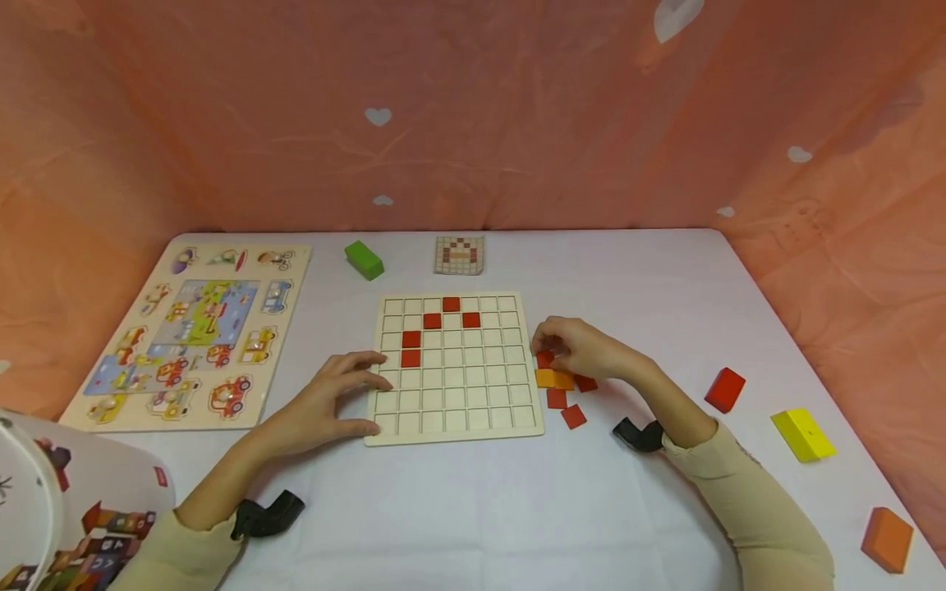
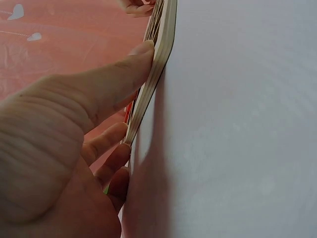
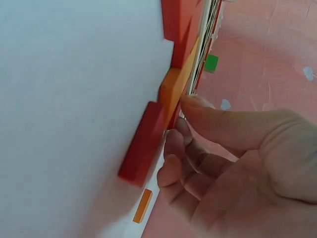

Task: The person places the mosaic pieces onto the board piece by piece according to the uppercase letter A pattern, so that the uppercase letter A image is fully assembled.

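With my left hand spread wide to steady the wooden grid board, I should lift just one red tile beside its right edge — fingers of my right hand narrowed over it, pinching or not I cannot tell.

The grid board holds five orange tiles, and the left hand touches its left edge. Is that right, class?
The colour is wrong: the head view shows five red tiles on the grid board. The left hand does touch that edge.
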Demonstrator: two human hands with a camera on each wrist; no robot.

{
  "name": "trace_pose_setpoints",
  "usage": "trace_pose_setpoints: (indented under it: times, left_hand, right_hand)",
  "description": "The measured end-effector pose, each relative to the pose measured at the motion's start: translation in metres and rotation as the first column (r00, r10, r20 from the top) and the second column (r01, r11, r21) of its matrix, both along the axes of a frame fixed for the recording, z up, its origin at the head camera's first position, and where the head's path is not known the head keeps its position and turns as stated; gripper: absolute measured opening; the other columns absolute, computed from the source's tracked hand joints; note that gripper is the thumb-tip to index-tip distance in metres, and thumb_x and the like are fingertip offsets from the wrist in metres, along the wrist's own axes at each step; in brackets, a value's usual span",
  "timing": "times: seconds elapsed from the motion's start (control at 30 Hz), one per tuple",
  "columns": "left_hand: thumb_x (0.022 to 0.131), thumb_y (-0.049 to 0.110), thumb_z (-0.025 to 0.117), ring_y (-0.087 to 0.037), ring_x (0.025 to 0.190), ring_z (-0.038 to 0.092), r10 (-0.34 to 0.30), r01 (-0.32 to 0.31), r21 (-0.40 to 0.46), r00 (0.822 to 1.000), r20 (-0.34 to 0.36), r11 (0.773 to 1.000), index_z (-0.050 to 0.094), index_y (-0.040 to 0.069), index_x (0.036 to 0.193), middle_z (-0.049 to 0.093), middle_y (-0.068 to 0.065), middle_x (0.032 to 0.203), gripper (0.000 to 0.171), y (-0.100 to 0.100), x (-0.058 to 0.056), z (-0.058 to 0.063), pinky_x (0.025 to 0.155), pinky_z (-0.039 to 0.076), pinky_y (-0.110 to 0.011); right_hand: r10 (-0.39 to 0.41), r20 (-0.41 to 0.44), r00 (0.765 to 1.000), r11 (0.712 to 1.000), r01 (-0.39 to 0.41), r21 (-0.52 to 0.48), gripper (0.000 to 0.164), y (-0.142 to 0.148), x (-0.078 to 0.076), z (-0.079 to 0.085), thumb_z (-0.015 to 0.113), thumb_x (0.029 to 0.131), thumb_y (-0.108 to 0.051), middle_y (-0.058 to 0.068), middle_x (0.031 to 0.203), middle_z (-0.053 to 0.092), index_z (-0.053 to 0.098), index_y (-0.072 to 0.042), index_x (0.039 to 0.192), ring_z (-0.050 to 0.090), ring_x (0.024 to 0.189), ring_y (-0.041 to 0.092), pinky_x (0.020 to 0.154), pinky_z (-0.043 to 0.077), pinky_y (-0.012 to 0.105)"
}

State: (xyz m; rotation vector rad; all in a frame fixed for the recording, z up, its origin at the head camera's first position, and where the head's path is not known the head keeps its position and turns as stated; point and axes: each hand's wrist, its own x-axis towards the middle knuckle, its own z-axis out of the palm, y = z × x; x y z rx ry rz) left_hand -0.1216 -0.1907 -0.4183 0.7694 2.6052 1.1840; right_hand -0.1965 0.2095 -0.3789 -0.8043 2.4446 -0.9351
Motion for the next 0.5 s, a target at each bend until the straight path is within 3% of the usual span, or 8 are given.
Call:
trace_pose_setpoints:
  times: [0.27,0.5]
  left_hand:
    - [0.078,0.024,0.086,-0.036,0.137,0.03,0.001,-0.001,-0.003,1.0,-0.001,1.0,0.069,0.019,0.115,0.041,-0.009,0.15,0.041,-0.0005,0.0002,0.0,0.108,0.027,-0.063]
    - [0.078,0.024,0.086,-0.037,0.138,0.029,0.0,0.0,-0.006,1.0,0.006,1.0,0.069,0.019,0.116,0.04,-0.009,0.15,0.042,-0.0001,0.0,-0.0001,0.108,0.027,-0.064]
  right_hand:
    - [-0.001,-0.022,1.0,1.0,0.002,0.019,0.023,-0.0013,0.0012,0.0021,0.066,0.085,0.013,0.007,0.095,0.058,0.063,-0.001,0.102,0.052,0.089,0.024,0.078,0.048,0.035]
    - [0.016,-0.037,0.999,1.0,-0.015,0.014,0.022,-0.0086,-0.0031,0.0065,0.062,0.084,0.015,0.006,0.095,0.064,0.067,-0.002,0.098,0.054,0.088,0.024,0.077,0.048,0.034]
